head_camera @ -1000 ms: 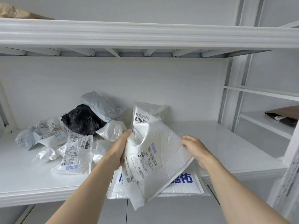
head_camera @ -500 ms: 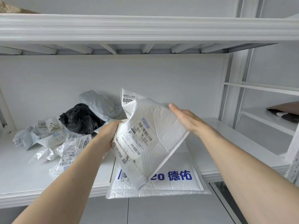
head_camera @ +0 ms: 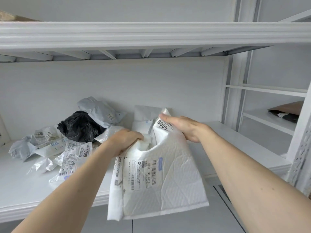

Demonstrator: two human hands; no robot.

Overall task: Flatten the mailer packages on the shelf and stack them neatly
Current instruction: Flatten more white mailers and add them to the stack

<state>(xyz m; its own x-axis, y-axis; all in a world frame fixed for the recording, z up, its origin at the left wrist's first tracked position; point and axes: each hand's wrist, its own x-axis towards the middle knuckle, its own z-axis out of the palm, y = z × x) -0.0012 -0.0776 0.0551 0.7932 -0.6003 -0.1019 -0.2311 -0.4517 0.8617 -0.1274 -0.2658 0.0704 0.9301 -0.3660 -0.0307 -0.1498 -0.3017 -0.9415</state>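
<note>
Both hands hold a white bubble mailer (head_camera: 159, 179) upright at the near edge of the shelf (head_camera: 25, 182), mid-frame. Left hand (head_camera: 124, 140) has its fingers clenched around the mailer's top-left edge. Right hand (head_camera: 183, 127) lies over the top-right corner by the "4009" label, fingers fairly straight, pressing on it. Crumpled mailers pile (head_camera: 67, 148) sits far left on the shelf with a black bag (head_camera: 79, 126) and a grey mailer (head_camera: 99, 111). Another white mailer (head_camera: 144, 115) leans on the back wall.
</note>
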